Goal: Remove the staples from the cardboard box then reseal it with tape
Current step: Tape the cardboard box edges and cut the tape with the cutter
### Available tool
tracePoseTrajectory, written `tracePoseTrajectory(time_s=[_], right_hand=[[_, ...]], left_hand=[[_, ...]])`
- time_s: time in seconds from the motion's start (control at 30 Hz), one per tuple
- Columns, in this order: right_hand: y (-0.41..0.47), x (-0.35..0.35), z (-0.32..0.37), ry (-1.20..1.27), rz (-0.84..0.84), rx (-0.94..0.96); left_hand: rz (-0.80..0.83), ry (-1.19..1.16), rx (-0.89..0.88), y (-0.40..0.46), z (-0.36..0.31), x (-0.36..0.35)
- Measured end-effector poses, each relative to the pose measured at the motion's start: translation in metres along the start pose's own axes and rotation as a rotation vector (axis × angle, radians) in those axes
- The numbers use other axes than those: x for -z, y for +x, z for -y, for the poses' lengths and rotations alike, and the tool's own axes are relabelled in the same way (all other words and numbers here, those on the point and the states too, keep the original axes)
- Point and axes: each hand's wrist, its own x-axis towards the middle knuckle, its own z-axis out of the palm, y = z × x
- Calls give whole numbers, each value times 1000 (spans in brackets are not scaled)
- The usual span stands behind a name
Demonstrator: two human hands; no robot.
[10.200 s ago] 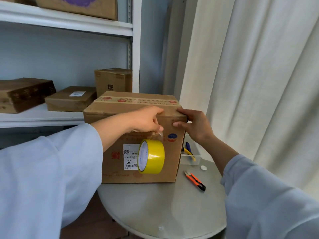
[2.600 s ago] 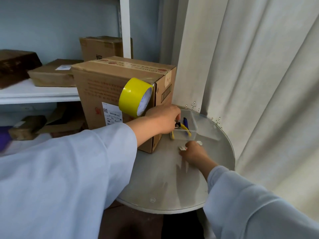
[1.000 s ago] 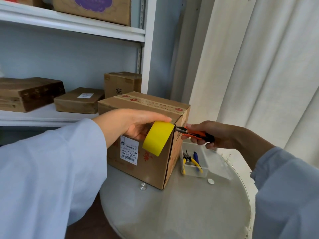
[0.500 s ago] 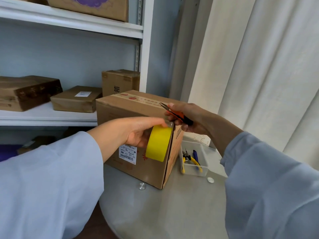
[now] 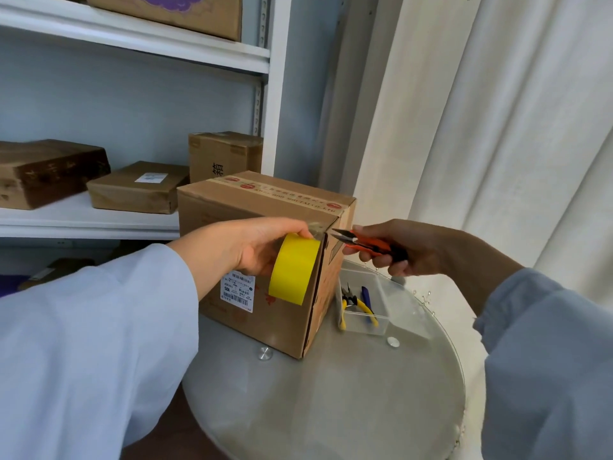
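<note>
Cardboard box [image 5: 265, 260] sits on the glass counter [image 5: 331, 410]; left hand [image 5: 252, 247] grips the yellow tape roll [image 5: 293, 268] against its corner, right hand [image 5: 411, 249] pinches orange snips [image 5: 361, 242] (blades parted). Slack tape could wrinkle or tear crooked.

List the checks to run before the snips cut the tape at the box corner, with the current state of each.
1. Tape roll held: ok, the left hand grips it against the front of the cardboard box.
2. Snips in hand: ok, the right hand grips the orange handles.
3. Blades open and aimed: ok, tips parted, pointing at the box's upper right corner.
4. Tape strand between roll and corner taut: cannot tell, the clear strand barely shows.
5. Left fingers clear of the blades: not ok, they sit close to the tips.
6. Box steady on the round table: ok, it stands flat.
</note>
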Motion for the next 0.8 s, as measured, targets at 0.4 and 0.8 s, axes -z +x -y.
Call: tracePoseTrajectory(time_s=[0.4,0.8], right_hand=[[8,-3,5,-110,-1,-30],[11,-9,8,-131,-9,-14]], left_hand=[[-98,-59,42,0,5,-2],[-119,-38,73,0,2,1]])
